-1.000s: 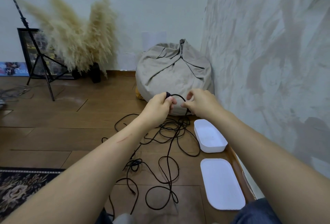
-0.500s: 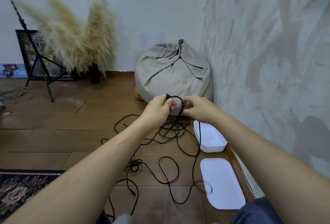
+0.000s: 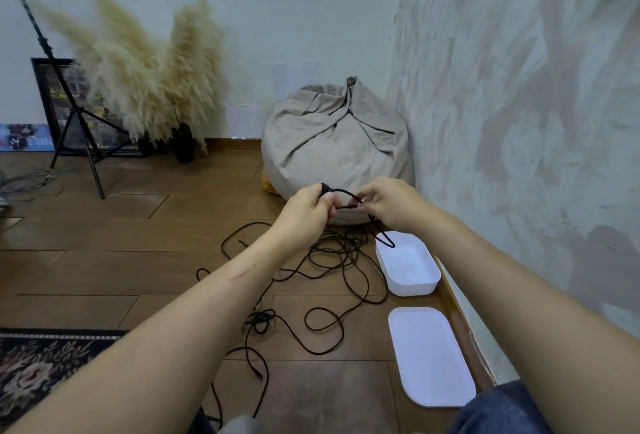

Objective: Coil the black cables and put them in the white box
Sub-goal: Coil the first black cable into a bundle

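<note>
Black cables (image 3: 332,260) lie tangled in loose loops on the wooden floor in front of me. My left hand (image 3: 306,207) grips one end of a cable, its plug sticking up above my fist. My right hand (image 3: 389,203) pinches the same cable a short span away, with a small arc of cable between the two hands. A loop hangs from my right hand over the near corner of the open white box (image 3: 410,269), which stands on the floor by the right wall and holds nothing else.
The box's white lid (image 3: 429,354) lies flat on the floor just nearer to me. A beige beanbag (image 3: 336,146) sits in the corner behind my hands. A tripod (image 3: 79,136), pampas grass and a framed picture stand far left. A patterned rug (image 3: 41,368) lies near left.
My right hand has drawn more cable up and moved slightly toward my left hand. A long loop that lay near the lid has been pulled off the floor; a short loop now hangs over the box.
</note>
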The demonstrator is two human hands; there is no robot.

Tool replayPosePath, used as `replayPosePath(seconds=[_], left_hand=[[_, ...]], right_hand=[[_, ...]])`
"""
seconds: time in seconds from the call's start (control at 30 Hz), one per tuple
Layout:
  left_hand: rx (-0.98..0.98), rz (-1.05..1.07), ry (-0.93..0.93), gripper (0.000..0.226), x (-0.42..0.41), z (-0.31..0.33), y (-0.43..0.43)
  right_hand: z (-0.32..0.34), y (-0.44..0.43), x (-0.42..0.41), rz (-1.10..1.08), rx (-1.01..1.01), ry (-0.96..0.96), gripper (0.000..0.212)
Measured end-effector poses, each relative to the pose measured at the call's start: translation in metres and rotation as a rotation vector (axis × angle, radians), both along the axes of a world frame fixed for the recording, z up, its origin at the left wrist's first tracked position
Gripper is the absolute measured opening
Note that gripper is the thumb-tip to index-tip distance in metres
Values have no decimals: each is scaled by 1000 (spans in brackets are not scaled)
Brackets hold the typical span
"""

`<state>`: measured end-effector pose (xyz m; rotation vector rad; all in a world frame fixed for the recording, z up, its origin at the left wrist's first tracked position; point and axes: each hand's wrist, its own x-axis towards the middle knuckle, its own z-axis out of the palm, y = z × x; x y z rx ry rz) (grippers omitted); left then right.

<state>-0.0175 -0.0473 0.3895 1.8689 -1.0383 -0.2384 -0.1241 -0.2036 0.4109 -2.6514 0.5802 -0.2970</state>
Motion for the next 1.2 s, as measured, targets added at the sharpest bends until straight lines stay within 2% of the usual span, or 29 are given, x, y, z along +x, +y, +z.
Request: replayPosePath(seconds=[0.17,0.27,0.37,0.43,0.47,0.63,0.77,0.87,1.0,1.2], left_hand=[[-15,13,-1,29,1,1,0],[9,-3,-19,29,0,-1,1],[1,0,-9,29,0,-2,0],[-13,16,6,29,3,-1,0],[-15,24,8,29,4,-1,0],[-16,33,11,29,6,-1,2],[-20,27,24,29,5,-1,-1],[-21,21,28,30,6,-2,-1],[-48,32,19,30,6,-1,-2],[-69,49,48,30,12,-3,-1]], right_hand=[[7,3,-4,2,8,42,14],[3,5,-2,18,12,49,24],[-3,0,-1,24,23,43,9],[-4,-2,-4,23,59,60,37],[-4,-3,-5,14,35,71,43],[-2,-7,-6,-12,-196,17,26],[6,-4,-6,-1,-223,13,25],[8,3,-8,54,-178,37,26],[6,8,-7,97,-40,16,17],[-1,0,-2,144,13,-22,14]])
